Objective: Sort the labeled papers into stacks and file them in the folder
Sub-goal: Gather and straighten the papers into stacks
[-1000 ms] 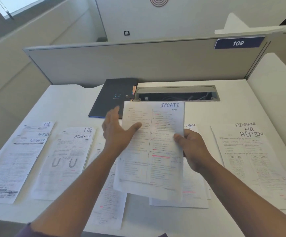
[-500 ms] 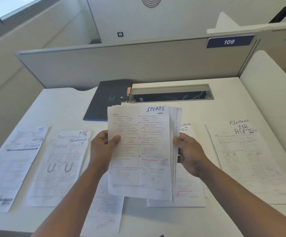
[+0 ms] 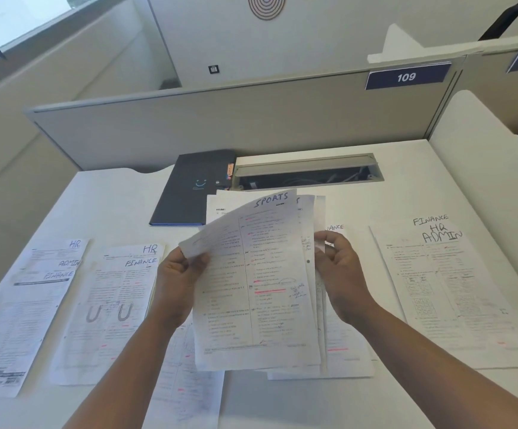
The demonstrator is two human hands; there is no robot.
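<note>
Since half a second before, the top sheet of the SPORTS stack (image 3: 261, 280) had been peeled back at its upper left corner, which now curled over the left hand (image 3: 178, 281), and the sheets behind had fanned out at the top. The left hand gripped the left edge of that stack, thumb on the front of the curled sheet. The right hand (image 3: 343, 274) pinched the right edge, fingers curled round the fanned sheets. The stack was held up above the counter (image 3: 112, 193), tilted toward the camera.

The dark folder (image 3: 194, 187) lay closed on the counter just behind the stack, to its left; what it held could not be seen. Right of the folder, an open cable tray (image 3: 307, 173) was sunk into the counter, with cables dimly visible inside.

Left of the stack lay a paper marked HR and FINANCE (image 3: 109, 305), and farther left one marked HR, ADMIN, FINANCE (image 3: 25, 314), its left edge near the counter's side. Under the stack lay two more papers: one below the left forearm (image 3: 186, 385), and one to the right marked with partly hidden letters (image 3: 344, 351). Well right of the stack lay a paper marked FINANCE, HR, ADMIN (image 3: 449, 292). Bare counter showed between the folder and the left papers, and behind the right paper up to the partition (image 3: 220, 125).
</note>
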